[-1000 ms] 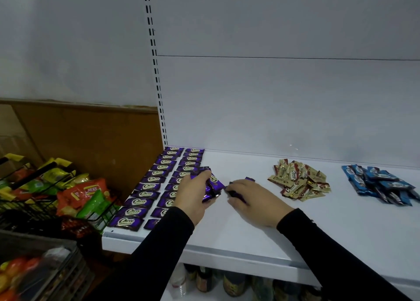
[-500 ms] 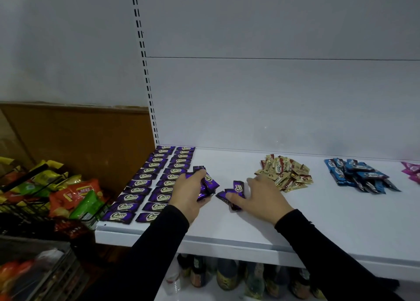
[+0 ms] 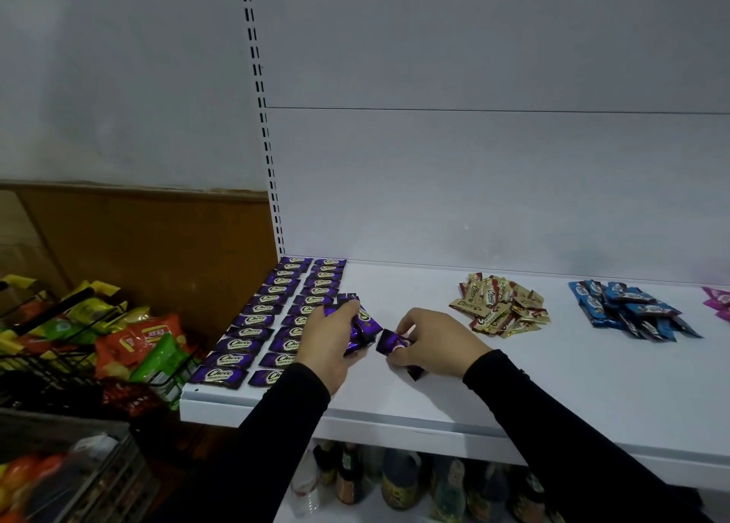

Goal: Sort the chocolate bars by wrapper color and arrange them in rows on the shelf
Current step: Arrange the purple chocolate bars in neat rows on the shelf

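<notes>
Right hand [image 3: 428,342] now lifts purple bars [image 3: 397,344] it was gathering, fingers pinching | left hand [image 3: 333,338] still grips purple stack [image 3: 361,325] | two purple rows [image 3: 276,317] at shelf [image 3: 553,384] left edge; third row pending | gold pile [image 3: 499,309], blue pile [image 3: 628,309] rearward, unsorted.

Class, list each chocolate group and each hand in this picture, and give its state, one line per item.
purple rows: two neat rows at the shelf's left end
gold pile: loose heap, unsorted
blue pile: loose heap
pink bars: partly out of frame
left hand: holds several purple bars
right hand: pinches purple bars on the shelf
</notes>
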Motion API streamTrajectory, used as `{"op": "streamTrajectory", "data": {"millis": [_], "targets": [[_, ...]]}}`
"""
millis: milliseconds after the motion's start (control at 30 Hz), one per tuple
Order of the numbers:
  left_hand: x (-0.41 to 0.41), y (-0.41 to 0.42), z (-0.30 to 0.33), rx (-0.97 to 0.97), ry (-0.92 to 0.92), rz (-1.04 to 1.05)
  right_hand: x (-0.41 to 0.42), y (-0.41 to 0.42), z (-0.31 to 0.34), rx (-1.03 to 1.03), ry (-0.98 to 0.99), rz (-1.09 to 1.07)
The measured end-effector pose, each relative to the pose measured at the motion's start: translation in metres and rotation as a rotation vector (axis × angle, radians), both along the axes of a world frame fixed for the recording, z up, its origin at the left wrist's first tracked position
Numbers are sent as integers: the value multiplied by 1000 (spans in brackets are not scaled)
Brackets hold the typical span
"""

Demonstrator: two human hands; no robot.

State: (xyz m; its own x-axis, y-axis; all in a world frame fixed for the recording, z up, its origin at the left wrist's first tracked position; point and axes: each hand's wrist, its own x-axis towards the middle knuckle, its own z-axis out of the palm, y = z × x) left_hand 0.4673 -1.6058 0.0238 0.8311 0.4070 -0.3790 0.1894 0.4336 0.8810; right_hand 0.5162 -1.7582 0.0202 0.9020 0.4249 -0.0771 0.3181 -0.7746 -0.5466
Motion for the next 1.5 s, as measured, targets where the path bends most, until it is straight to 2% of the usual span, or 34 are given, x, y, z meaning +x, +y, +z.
{"op": "streamTrajectory", "data": {"millis": [167, 233, 367, 433, 667, 800, 1000, 1200, 1500], "targets": [[-4, 3, -3, 26, -1, -31, 2, -6, -2, 67, 44, -30], [-4, 2, -3, 17, -16, -47, 4, -11, -3, 278, 161, -63], [-2, -4, -5, 0, -52, -53, 4, -13, 0, 835, 507, -80], [0, -10, -6, -7, -60, -58, 2, -9, -1, 933, 553, -27], [6, -12, -4, -49, -64, -100, 3, 10, -5, 954, 473, -15], [6, -3, -2, -38, -97, -118, 6, 20, 2, 885, 414, -23], [14, 12, 2, -48, -136, -25, 17, 29, 6, 904, 506, -67], [20, 31, 6, -74, -137, 41, 26, 33, 11, 1045, 594, -168], [22, 60, 8, -92, -170, 81, 46, 30, -8, 969, 460, -191]]}}
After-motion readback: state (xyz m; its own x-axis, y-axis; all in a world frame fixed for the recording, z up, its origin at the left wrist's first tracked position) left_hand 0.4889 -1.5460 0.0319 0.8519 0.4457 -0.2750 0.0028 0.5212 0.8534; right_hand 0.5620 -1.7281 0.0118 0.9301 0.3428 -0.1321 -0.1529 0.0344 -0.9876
